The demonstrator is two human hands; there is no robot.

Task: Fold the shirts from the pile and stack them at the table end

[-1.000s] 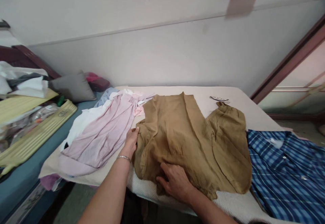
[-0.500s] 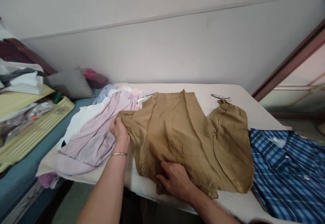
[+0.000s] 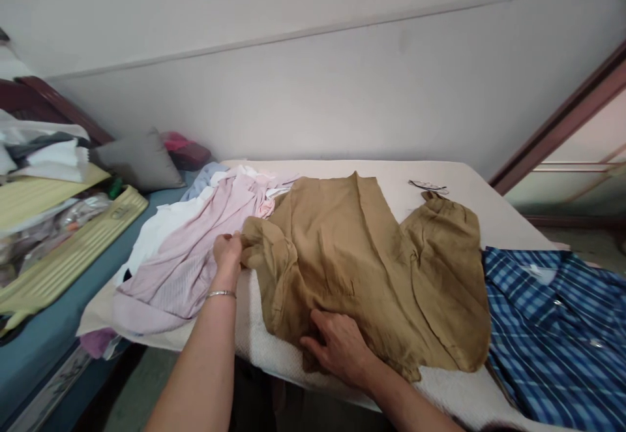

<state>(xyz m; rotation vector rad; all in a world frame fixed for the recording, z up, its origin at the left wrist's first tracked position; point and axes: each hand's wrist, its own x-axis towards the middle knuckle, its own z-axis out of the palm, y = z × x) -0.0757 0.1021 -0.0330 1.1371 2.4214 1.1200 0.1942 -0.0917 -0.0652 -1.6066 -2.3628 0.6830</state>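
A brown long-sleeved blouse lies spread over the pale padded cloth of a table. My left hand is closed on the end of its left sleeve, which is bunched and a little raised beside the pink garment. Near the blouse's front edge rests my right hand, palm down on the fabric, with the thumb apart from the fingers; some fingertips are hidden. The blouse's other sleeve lies bent down on the right side.
Rumpled white clothes lie at the left. A blue plaid shirt lies at the right edge, and a pair of glasses near the back. A grey cushion sits beyond the table's left end. A wall stands behind.
My left hand has turned and drawn the sleeve end slightly down, so the sleeve, stretched flat before, is now bunched. My right hand has stayed on the blouse.
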